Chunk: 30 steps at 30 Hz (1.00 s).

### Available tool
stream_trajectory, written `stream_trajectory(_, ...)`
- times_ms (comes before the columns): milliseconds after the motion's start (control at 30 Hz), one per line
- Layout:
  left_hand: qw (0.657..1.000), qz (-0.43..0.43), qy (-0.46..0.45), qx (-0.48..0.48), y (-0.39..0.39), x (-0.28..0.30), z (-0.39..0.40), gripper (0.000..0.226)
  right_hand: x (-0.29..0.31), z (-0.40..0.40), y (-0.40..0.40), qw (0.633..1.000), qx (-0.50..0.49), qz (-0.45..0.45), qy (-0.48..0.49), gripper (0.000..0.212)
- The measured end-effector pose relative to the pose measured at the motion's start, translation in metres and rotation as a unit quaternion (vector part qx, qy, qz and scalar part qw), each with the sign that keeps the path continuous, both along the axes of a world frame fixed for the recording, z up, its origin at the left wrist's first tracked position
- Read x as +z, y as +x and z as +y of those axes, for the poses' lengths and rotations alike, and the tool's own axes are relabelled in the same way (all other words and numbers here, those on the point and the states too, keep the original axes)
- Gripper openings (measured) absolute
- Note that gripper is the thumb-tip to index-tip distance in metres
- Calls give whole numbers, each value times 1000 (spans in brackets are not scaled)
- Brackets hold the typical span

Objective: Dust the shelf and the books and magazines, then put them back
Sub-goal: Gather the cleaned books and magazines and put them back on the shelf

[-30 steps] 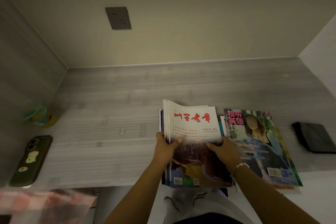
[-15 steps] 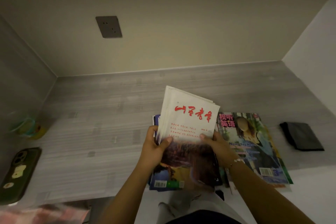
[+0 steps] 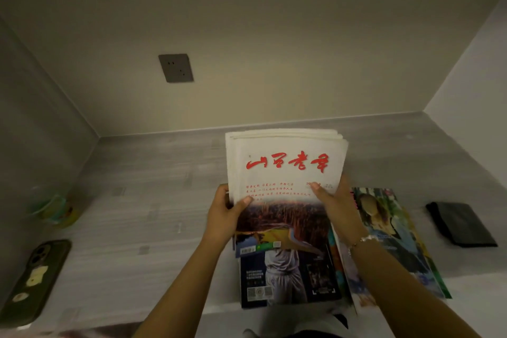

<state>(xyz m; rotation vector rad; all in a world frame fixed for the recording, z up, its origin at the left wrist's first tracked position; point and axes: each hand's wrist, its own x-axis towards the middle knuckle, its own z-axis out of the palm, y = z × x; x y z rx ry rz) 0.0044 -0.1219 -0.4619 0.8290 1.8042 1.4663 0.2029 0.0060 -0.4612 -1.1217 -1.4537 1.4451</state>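
Observation:
I hold a bundle of several magazines [image 3: 285, 173] tilted up above the grey shelf [image 3: 153, 200]; its top cover is white with red characters over a city photo. My left hand [image 3: 223, 215] grips the bundle's left edge, thumb on the cover. My right hand [image 3: 336, 206] grips its right edge. Under the bundle a dark magazine with a figure in white [image 3: 288, 277] lies flat at the shelf's front edge. To its right lies a colourful magazine with a person on the cover [image 3: 395, 233]. A dark folded cloth [image 3: 461, 223] rests at the far right.
A phone in a green case [image 3: 35, 280] lies near the front left corner. A small green and yellow object [image 3: 56, 211] sits by the left wall. A grey wall socket [image 3: 176, 68] is on the back wall. Walls close in the shelf left and right.
Both hands have lifted the bundle of magazines off the stack and tilted it upright, which uncovered the dark magazine beneath. The view has shifted right.

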Motion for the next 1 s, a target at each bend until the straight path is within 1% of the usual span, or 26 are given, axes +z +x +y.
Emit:
stream_trajectory(100, 1000, -10, 12, -2, 2, -6, -1, 30, 3, -1, 3, 998, 8, -53, 36, 53)
stream_trajectory(200, 1000, -17, 24, 3, 5, -1, -5, 26, 13, -7, 8, 997, 26, -57, 54, 45)
stream_trajectory(300, 998, -17, 59, -1, 7, 25, -2, 28, 33, -10, 14, 998, 45, 1, 37, 46)
stream_trajectory(400, 995, -19, 98, -5, 9, 55, 4, 34, 46, -7, 14, 997, 48, 61, 16, 60)
stream_trajectory(434, 994, -17, 106, -1, 11, 61, 7, 32, 50, -6, 12, 997, 46, 66, 8, 65)
stream_trajectory(467, 994, -13, 110, 5, 12, 64, 8, 24, 51, -7, 10, 997, 40, 72, 1, 66)
stream_trajectory(500, 994, -10, 111, 11, 15, 67, 9, 17, 53, -8, 9, 996, 32, 80, -1, 61)
stream_trajectory(567, 993, 0, 115, 18, 19, 68, 9, 14, 56, -11, 8, 996, 19, 92, 10, 49)
stream_trajectory(701, 992, 1, 123, 0, 18, 72, 7, 11, 64, -13, 15, 995, 36, 84, 42, 41)
stream_trajectory(767, 991, 2, 134, -21, 18, 77, 6, 17, 68, -9, 19, 994, 53, 72, 57, 40)
stream_trajectory(867, 989, 2, 147, -32, 19, 84, 4, 32, 76, -8, 21, 993, 53, 74, 78, 50)
stream_trajectory(934, 987, -6, 156, -26, 19, 85, 6, 34, 79, -8, 19, 992, 49, 86, 73, 55)
stream_trajectory(1001, 987, -23, 158, -17, 21, 84, 7, 32, 80, -12, 15, 992, 47, 89, 69, 47)
